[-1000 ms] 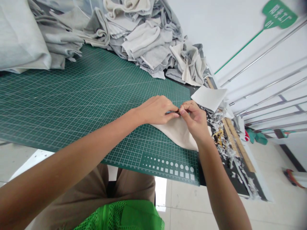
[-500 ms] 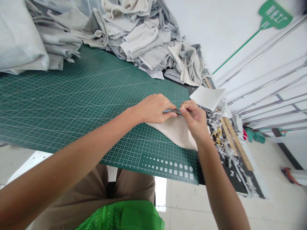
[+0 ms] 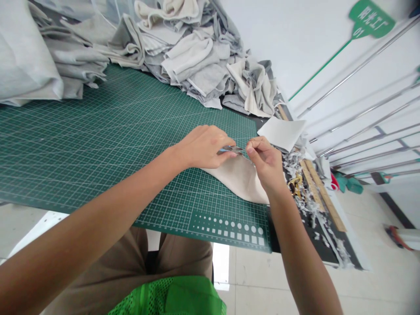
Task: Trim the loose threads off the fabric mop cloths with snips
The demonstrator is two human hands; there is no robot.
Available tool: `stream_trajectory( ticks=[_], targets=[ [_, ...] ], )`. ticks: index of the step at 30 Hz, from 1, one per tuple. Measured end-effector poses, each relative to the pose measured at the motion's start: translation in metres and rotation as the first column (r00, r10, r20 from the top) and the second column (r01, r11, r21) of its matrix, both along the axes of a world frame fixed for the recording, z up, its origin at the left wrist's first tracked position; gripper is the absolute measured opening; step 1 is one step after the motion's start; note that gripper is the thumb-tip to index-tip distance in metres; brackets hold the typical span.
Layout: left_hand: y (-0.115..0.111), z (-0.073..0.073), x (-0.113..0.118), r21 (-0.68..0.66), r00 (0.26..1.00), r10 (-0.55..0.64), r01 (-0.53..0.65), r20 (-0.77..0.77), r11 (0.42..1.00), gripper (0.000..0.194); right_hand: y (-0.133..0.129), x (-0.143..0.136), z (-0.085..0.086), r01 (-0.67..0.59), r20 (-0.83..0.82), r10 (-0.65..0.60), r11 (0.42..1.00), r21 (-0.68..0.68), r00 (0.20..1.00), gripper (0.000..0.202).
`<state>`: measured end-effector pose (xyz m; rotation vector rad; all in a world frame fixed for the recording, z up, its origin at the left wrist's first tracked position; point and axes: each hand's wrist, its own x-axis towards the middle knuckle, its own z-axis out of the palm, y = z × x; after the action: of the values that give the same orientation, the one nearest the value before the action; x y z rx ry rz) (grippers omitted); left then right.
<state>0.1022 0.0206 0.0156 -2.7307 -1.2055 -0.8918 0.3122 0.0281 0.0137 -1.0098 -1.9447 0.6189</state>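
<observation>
Small metal snips point(image 3: 234, 150) are held in my left hand point(image 3: 205, 146), their blades pointing right. My right hand point(image 3: 265, 159) is closed in a pinch just right of the blade tips; what lies between its fingertips is too small to make out. A cream piece of cloth point(image 3: 241, 179) lies under both hands on the green cutting mat point(image 3: 131, 118). Its upper edge runs below the snips and passes behind my right thumb. The blades stand a little apart from my right fingertips.
A heap of grey and cream cloth point(image 3: 197, 61) lines the mat's far edge, with larger folded cloth point(image 3: 26, 57) at left. On the right are a white sheet point(image 3: 282, 131), wooden rulers point(image 3: 323, 194), gold-handled scissors point(image 3: 295, 184) and scattered scraps point(image 3: 311, 205). Metal poles point(image 3: 361, 135) lean on the wall.
My left hand has drawn slightly left with the snips, widening the gap between the blades and my right fingertips. My right hand keeps its pinch. The view has shifted slightly.
</observation>
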Motion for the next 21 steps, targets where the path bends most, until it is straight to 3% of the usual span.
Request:
stream_trajectory(
  ticks=[12, 21],
  targets=[
    [0.0011, -0.0018, 0.0037, 0.054, 0.999, -0.014, 0.016, -0.042, 0.998, 0.029, 0.0006, -0.0012, -0.0009, -0.032, -0.016, 0.032, 0.999, 0.017, 0.999, 0.013],
    [0.0013, -0.0012, 0.0032, -0.002, 0.998, -0.025, 0.025, -0.049, 1.0, 0.027, 0.0014, 0.0007, -0.0002, -0.022, -0.035, 0.022, 1.0, -0.007, 0.999, 0.015]
  ],
)
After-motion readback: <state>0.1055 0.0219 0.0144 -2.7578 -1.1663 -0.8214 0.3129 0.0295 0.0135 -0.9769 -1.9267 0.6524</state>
